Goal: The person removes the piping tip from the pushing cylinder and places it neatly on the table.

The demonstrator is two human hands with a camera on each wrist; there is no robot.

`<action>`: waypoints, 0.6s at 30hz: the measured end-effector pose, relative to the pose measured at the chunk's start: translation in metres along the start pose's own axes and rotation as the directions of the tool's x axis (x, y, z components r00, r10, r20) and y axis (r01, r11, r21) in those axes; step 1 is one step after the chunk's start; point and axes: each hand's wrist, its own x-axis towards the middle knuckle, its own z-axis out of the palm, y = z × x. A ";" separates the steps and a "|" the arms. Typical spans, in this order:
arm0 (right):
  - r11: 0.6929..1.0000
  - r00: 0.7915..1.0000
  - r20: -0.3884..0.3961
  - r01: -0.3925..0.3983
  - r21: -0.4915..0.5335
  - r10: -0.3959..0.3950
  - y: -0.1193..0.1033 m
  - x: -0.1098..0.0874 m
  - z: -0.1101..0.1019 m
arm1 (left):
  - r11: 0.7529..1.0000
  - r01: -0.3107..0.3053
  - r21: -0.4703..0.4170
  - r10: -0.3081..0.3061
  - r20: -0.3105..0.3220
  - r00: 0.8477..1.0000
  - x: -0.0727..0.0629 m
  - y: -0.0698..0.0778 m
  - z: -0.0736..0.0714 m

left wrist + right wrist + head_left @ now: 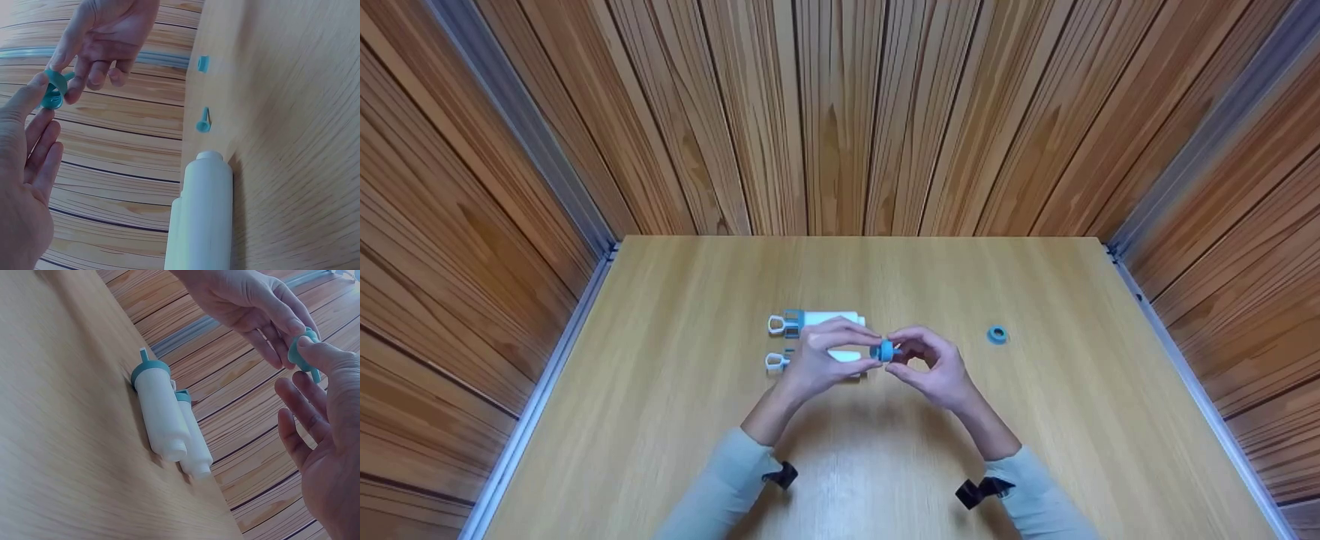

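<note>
Both hands meet over the table around a small teal nozzle piece (887, 350), a round collar with a narrow stem pointing toward the right hand. My left hand (819, 360) pinches the collar between thumb and fingertips. From the other side, the thumb and fingers of my right hand (941, 367) pinch the same piece (304, 351). Under and behind the left hand lie two white tubes with teal ends and white ring handles, like icing syringes: the far tube (831, 318) and the near tube (846, 355), which the hand partly covers.
On the table's right side lies a teal ring (997, 334). The left wrist view also shows a loose teal nozzle (203, 121) between that ring and the tubes. Wood-plank walls (840, 120) stand behind and at both sides of the table (697, 285).
</note>
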 end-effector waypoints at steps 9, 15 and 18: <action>0.998 1.000 0.023 0.011 0.066 -0.013 0.002 0.000 0.002 | 1.000 -0.004 -0.016 0.004 -0.001 1.000 -0.001 -0.003 0.001; 0.998 1.000 0.011 0.011 0.065 -0.012 0.001 0.001 0.000 | 0.999 -0.026 0.020 0.026 -0.020 0.999 -0.002 -0.005 0.001; 0.998 1.000 0.007 0.018 0.060 -0.019 0.000 0.002 -0.001 | 0.999 -0.028 0.038 0.029 -0.021 0.999 -0.003 -0.006 0.001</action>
